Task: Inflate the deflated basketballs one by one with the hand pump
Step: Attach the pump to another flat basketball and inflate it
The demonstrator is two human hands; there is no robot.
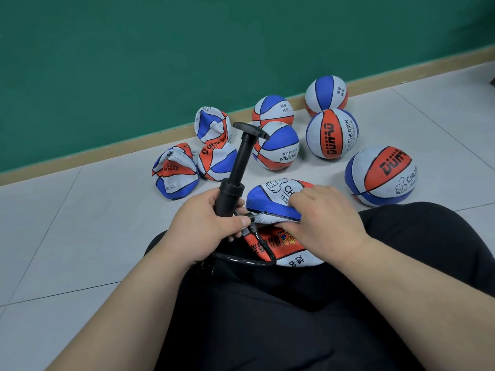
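My left hand point(203, 228) grips the barrel of a black hand pump point(238, 167), which leans up and to the right with its T-handle drawn out. A thin black hose point(257, 259) loops from the pump's base across my lap. A deflated, folded basketball point(270, 199) in blue, white and orange lies on my lap. My right hand point(324, 218) grips its crumpled fold, fingers over the top and thumb underneath. The hose end with its nozzle sits by my left thumb, close to the ball's fold.
Three more deflated balls point(175, 172) lie crumpled on the tiled floor at the left near the green wall. Several round, inflated balls point(332, 133) stand at the back and right, one point(380, 175) close to my right knee. My legs in black trousers point(294, 317) fill the foreground.
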